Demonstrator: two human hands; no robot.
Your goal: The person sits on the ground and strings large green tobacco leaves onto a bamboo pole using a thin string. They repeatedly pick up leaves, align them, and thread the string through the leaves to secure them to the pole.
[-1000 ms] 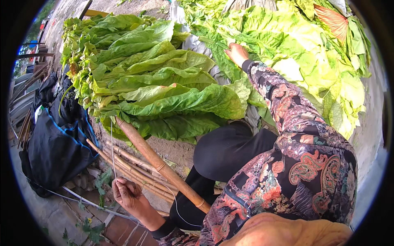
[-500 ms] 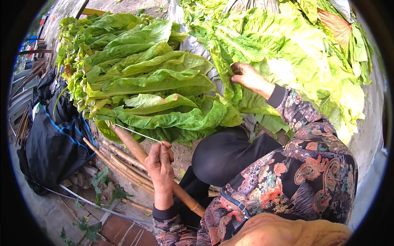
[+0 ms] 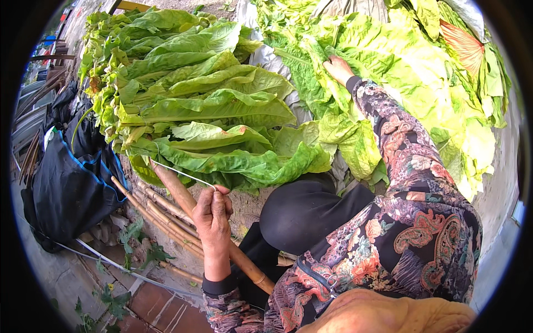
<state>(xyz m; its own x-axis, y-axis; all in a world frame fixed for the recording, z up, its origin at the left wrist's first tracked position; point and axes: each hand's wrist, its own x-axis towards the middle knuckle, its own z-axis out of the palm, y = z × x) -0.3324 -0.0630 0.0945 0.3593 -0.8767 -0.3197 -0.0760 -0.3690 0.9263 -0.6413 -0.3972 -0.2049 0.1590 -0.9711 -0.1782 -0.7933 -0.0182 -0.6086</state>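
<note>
My left hand (image 3: 214, 219) is closed in a pinch on a white string (image 3: 186, 175), which runs taut to the stems of a row of large green leaves (image 3: 205, 108). Beneath that hand a thick wooden pole (image 3: 176, 190) slants from under the leaves toward my lap. My right arm stretches out to a spread pile of yellow-green leaves (image 3: 405, 89). There my right hand (image 3: 340, 70) has its fingers closed at a curled leaf (image 3: 315, 55), with the fingertips partly hidden. Between the row and the pile, a loose leaf (image 3: 355, 145) lies near my knee.
Several thin canes (image 3: 161, 216) lie on the ground left of my legs. A black bag with blue edging (image 3: 72, 191) slumps at the left. Pale cloth (image 3: 269, 60) shows between the leaf row and the pile. A reddish fan-shaped leaf (image 3: 462, 47) is at the far right.
My right hand has moved farther away into the leaf pile. The leaf it was at has shifted and lies flopped over nearer my knee. My left hand keeps the string taut.
</note>
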